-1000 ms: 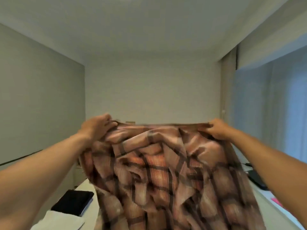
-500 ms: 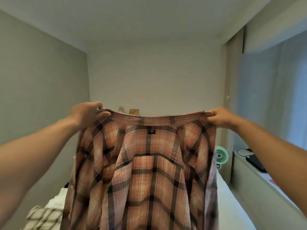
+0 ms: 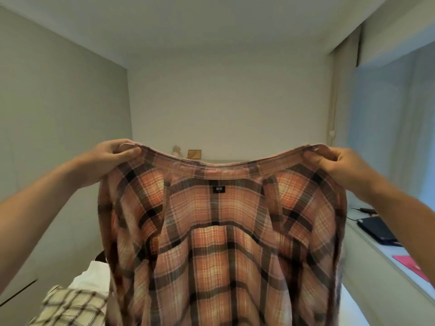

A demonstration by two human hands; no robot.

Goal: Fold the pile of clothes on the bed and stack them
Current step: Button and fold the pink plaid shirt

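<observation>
I am holding the plaid shirt [image 3: 223, 243] up in the centre of the frame, well above the bed [image 3: 353, 309] whose white sheet shows at lower right. My left hand [image 3: 110, 158] is pinching one end of the top edge at middle left, thumb and fingers curled over the cloth; my right hand [image 3: 334, 161] is pinching the other end at middle right in the same way. The edge is sagging slightly between them.

To do this step well, I am judging that I should keep both pinches level and pull gently apart, so the sag goes and the cloth hangs flat before I lower it (a crooked start makes a crooked fold).

The shirt is hanging collar-up, its long axis running vertically from my hands down past the bottom of the frame. The small dark label [image 3: 219, 189] is facing me, so I am looking at the inside. A checked garment [image 3: 70, 307] is lying at lower left, not yet folded.
</observation>
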